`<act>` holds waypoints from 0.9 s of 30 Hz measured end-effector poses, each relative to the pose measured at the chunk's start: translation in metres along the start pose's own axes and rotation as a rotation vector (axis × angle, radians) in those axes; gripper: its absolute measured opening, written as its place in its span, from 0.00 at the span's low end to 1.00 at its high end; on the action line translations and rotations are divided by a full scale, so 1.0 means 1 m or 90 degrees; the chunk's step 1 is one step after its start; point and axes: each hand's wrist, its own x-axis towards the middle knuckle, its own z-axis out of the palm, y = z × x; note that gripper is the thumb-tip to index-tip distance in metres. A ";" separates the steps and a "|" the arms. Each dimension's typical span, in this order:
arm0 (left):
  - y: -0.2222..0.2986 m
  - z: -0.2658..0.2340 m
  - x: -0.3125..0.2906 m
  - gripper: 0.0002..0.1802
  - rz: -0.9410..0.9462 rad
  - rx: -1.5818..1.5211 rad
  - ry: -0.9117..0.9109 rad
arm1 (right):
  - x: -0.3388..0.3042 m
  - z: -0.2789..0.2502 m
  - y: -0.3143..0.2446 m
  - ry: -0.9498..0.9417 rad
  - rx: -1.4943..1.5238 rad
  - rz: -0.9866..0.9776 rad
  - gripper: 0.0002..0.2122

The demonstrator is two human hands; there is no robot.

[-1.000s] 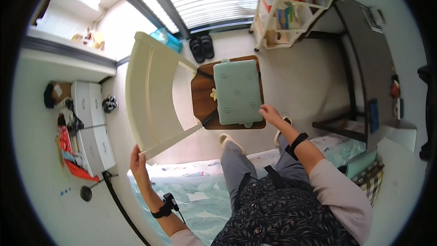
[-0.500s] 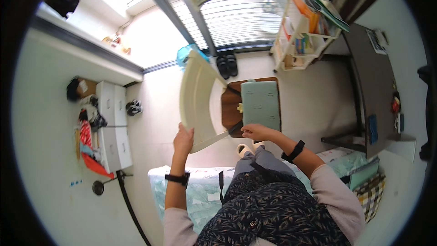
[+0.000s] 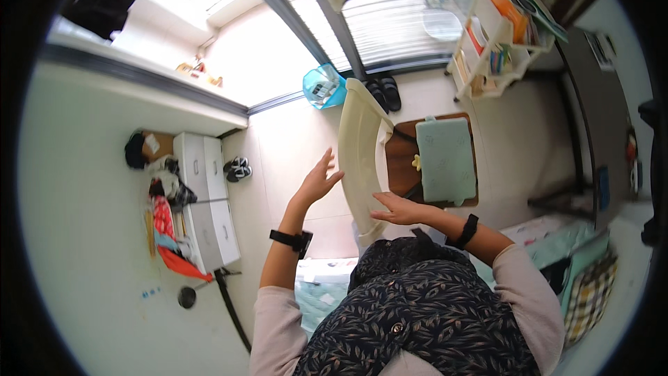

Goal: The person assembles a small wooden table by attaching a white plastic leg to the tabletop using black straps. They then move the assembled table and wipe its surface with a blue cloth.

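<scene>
Both forearms reach up past the dark patterned apron, elbows bent and wide, a black band on the left wrist and another band on the right. The left hand is raised with fingers loosely spread and pointing away, thumb toward the chair; it has hold of nothing. The right hand is turned flatter, its open fingers aimed left over the near part of the cream backrest and closed around nothing — whether they brush it, I cannot tell.

The chair is just ahead of the person, backrest to the left, a green cushion on its brown seat. The feet are out of sight, the backrest's near end overlaps the apron's edge in view, and the chair's legs cannot be made out. The bed shows only in pieces beside the arms.

Open floor lies left of the backrest, as far as the drawers and the shoes. Beyond the chair, black slippers and a blue bin are close to its far end. Bare tile separates the cushion side from the desk — cut off by the dark rim — and the cart.
</scene>
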 end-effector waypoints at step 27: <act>0.087 -0.052 0.177 0.20 1.002 0.661 -0.495 | 0.025 0.102 -0.083 0.407 -0.020 0.403 0.36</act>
